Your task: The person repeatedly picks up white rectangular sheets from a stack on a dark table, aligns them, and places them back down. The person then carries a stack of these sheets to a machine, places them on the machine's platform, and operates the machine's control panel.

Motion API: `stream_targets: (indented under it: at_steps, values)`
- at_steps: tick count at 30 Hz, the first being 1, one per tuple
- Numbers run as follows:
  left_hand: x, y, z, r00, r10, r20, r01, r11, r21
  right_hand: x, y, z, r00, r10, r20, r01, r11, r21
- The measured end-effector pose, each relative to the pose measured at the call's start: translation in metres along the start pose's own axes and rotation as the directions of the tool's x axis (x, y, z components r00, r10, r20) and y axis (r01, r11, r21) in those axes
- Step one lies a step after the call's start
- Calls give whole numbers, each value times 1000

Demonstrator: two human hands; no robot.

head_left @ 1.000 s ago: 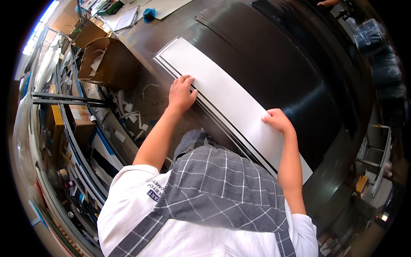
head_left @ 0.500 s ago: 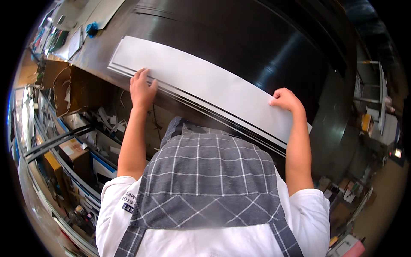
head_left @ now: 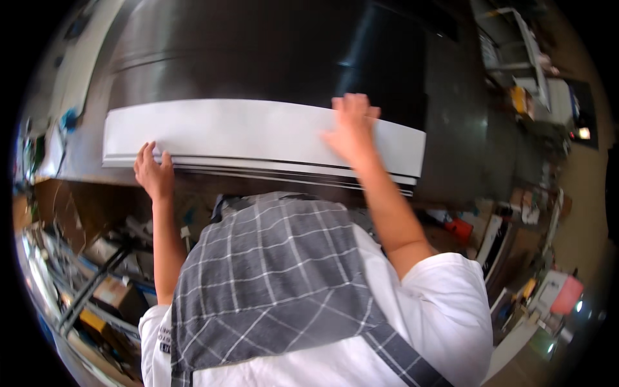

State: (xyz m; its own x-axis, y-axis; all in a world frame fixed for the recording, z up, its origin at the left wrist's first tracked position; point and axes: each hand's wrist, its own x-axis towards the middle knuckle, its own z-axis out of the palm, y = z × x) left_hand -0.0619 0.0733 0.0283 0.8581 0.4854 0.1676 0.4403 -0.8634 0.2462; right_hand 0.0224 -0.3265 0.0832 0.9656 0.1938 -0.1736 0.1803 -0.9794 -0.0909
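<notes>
A long white sheet (head_left: 238, 129) lies across the table before me, with narrow white and dark strips (head_left: 271, 169) along its near edge. My left hand (head_left: 155, 173) rests at the near edge, close to the left end, fingers apart and touching the strips. Over the right part of the sheet is my right hand (head_left: 351, 129), open and slightly blurred, its fingers spread at the far edge and its thumb above the white surface. Whether that palm presses on the sheet I cannot tell. Beyond the sheet stretches a large, glossy dark panel (head_left: 258, 51).
A cardboard box (head_left: 61, 213) and metal shelving (head_left: 97, 277) with clutter stand below the table at the left. A small blue item (head_left: 68, 120) sits at the table's left side. On the right are a metal rack (head_left: 529, 51) and a red object (head_left: 459, 229).
My view has turned, so the sheet now lies nearly level across it. My right hand has moved left along the far edge and spread its fingers. My left hand stays at the near edge.
</notes>
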Motion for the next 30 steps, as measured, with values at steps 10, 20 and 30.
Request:
stream_targets:
  at_steps: [10, 20, 30]
  values:
    - [-24, 109, 39, 902, 345, 260, -369, 928, 46, -25, -6, 75, 966, 147, -213, -100, 971, 219]
    - [54, 3, 61, 986, 37, 160, -82, 955, 285, -81, 116, 72, 733, 637, -240, -631, 768, 112]
    - [132, -85, 52, 982, -162, 95, 129, 950, 284, -82, 119, 75, 729, 650, -215, -642, 758, 114]
